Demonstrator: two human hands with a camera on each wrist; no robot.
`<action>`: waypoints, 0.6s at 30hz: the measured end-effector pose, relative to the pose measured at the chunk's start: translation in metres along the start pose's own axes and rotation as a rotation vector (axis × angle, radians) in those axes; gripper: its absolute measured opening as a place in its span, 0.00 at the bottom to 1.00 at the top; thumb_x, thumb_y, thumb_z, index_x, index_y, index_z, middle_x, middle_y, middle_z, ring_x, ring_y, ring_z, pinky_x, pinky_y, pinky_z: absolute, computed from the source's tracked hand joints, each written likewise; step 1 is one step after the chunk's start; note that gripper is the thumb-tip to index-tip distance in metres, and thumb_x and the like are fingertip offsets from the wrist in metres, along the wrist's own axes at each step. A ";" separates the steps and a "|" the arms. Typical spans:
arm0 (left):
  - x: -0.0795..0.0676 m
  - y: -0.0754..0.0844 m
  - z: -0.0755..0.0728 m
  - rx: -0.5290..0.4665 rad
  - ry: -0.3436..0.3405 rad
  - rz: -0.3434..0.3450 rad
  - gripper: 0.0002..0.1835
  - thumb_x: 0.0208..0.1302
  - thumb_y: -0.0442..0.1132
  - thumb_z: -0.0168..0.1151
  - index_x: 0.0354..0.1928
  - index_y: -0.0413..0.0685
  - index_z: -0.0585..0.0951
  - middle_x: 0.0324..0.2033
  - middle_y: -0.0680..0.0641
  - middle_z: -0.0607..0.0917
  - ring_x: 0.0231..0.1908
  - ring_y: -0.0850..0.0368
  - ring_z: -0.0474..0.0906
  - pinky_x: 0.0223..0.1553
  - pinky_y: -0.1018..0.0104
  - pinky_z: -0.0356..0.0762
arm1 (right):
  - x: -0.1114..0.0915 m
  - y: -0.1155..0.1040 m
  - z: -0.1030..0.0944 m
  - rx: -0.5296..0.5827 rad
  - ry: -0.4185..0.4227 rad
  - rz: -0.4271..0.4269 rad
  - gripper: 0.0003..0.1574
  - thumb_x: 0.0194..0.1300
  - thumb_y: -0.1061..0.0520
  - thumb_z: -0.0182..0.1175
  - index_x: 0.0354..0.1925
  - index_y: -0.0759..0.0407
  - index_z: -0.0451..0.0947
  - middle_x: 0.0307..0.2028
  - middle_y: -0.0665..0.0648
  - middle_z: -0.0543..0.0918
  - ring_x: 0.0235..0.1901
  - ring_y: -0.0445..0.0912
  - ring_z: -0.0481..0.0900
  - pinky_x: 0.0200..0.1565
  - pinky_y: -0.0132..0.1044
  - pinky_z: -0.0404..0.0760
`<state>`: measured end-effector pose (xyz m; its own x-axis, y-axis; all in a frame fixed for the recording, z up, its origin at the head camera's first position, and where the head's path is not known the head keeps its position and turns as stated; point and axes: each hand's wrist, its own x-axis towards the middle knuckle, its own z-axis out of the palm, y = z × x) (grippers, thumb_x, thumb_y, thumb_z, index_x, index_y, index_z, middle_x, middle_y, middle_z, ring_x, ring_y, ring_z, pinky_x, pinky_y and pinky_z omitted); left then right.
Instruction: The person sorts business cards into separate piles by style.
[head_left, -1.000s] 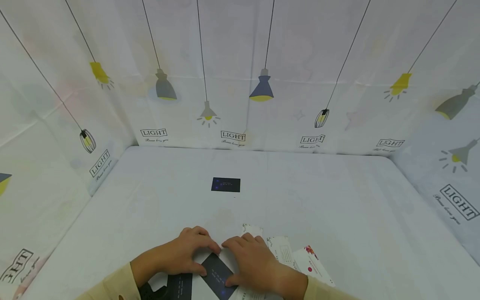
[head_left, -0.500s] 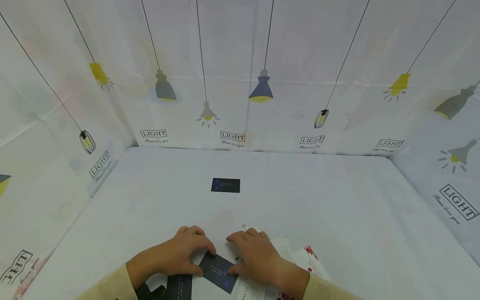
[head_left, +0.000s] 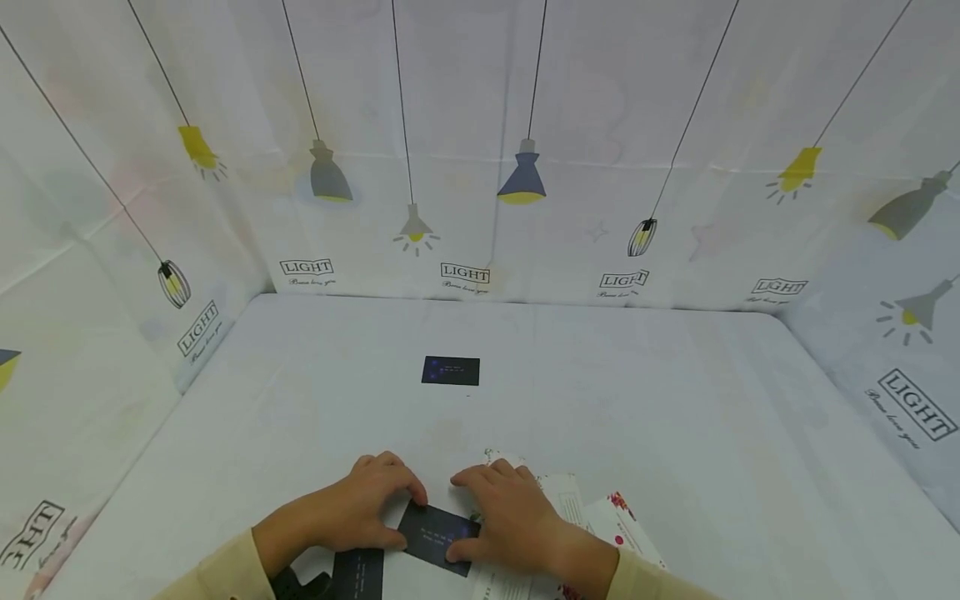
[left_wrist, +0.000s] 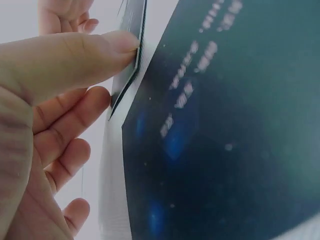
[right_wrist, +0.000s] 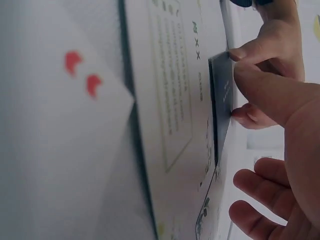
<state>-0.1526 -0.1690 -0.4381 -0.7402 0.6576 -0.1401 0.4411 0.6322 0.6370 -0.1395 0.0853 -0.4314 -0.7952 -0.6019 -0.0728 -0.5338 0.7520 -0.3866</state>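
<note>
A dark business card point(head_left: 435, 533) with pale print lies turned at a slant between the two hands. My left hand point(head_left: 371, 504) pinches its left end, thumb on the near side and forefinger at the far corner. My right hand point(head_left: 521, 521) has its thumb over the card's right end, its other fingers spread loosely and away from it. In the left wrist view, the left thumb point(left_wrist: 100, 52) meets the card's edge point(left_wrist: 126, 75). In the right wrist view, the card point(right_wrist: 221, 95) sits at the edge of white printed cards point(right_wrist: 175, 100).
A second dark card point(head_left: 358, 575) lies under my left wrist, large in the left wrist view. Another dark card point(head_left: 451, 371) lies farther out on the white table point(head_left: 637, 392). White cards, one with red flowers point(head_left: 626, 533), overlap beneath and beside my right hand. A lamp-printed curtain point(head_left: 465, 167) surrounds the table.
The dark card between the hands has turned from a steep slant to a flatter one. My left hand has shifted slightly left; the right forefinger has moved away from the left one.
</note>
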 end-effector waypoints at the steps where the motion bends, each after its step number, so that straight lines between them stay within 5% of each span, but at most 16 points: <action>1: -0.001 0.000 0.000 -0.009 0.007 -0.001 0.20 0.53 0.44 0.76 0.49 0.63 0.81 0.47 0.66 0.75 0.54 0.60 0.65 0.58 0.48 0.61 | 0.000 0.000 0.000 0.001 -0.004 0.000 0.46 0.52 0.29 0.72 0.62 0.50 0.74 0.56 0.46 0.79 0.53 0.45 0.72 0.55 0.51 0.69; 12: -0.002 -0.004 -0.004 -0.026 0.095 0.046 0.17 0.58 0.42 0.74 0.49 0.61 0.81 0.48 0.64 0.76 0.53 0.61 0.67 0.57 0.48 0.62 | 0.000 -0.001 0.004 -0.063 -0.012 -0.028 0.43 0.53 0.30 0.71 0.60 0.49 0.75 0.51 0.45 0.80 0.50 0.43 0.72 0.49 0.44 0.68; 18: 0.003 -0.007 -0.003 0.000 0.108 0.054 0.24 0.57 0.43 0.75 0.55 0.57 0.79 0.51 0.64 0.76 0.56 0.60 0.66 0.58 0.45 0.60 | 0.001 -0.004 0.004 -0.082 -0.025 -0.015 0.39 0.55 0.33 0.71 0.60 0.49 0.76 0.51 0.45 0.81 0.51 0.43 0.72 0.50 0.45 0.68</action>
<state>-0.1593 -0.1725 -0.4409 -0.7657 0.6428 -0.0225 0.4823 0.5969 0.6412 -0.1371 0.0803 -0.4333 -0.7799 -0.6193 -0.0911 -0.5682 0.7615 -0.3118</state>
